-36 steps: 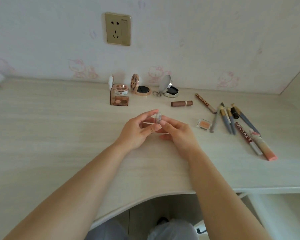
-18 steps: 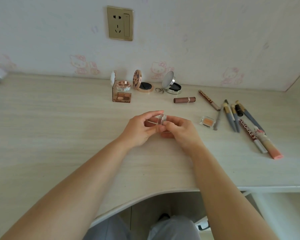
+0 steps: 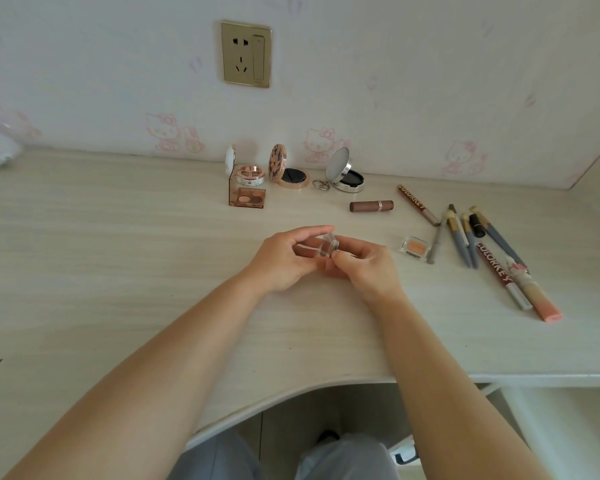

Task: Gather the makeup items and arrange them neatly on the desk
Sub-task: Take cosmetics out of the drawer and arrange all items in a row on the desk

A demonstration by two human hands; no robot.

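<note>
Both hands meet over the middle of the bench [image 3: 84, 271] and hold one small clear case [image 3: 327, 244]. The left hand [image 3: 284, 263] pinches it with curled thumb and fingers, and the right hand [image 3: 368, 266] grips its near lower side with bent fingers. The fingers cover most of the case, so what is inside cannot be told, and I cannot tell if its lid is closed. Under the hands a reddish part shows, too hidden to name.

At the back stand an open brown eyeshadow palette [image 3: 247, 196], a small round rose-gold jar [image 3: 250, 174] behind it, an open compact with a patterned lid [image 3: 288, 169] and an open silver compact [image 3: 345, 173] with a key ring. A brown lipstick [image 3: 371, 206] lies to the right, then a small clear pan of orange powder [image 3: 414, 248], and a loose group of pencils and pens [image 3: 465, 237] well apart from the hands. The print on two of them is hard to read. The white thing at the left edge is cut off.

Compared with half a second ago, the case is turned, so that a flat clear face is now toward the camera, and the left forefinger is lifted higher. The other items lie as before.
</note>
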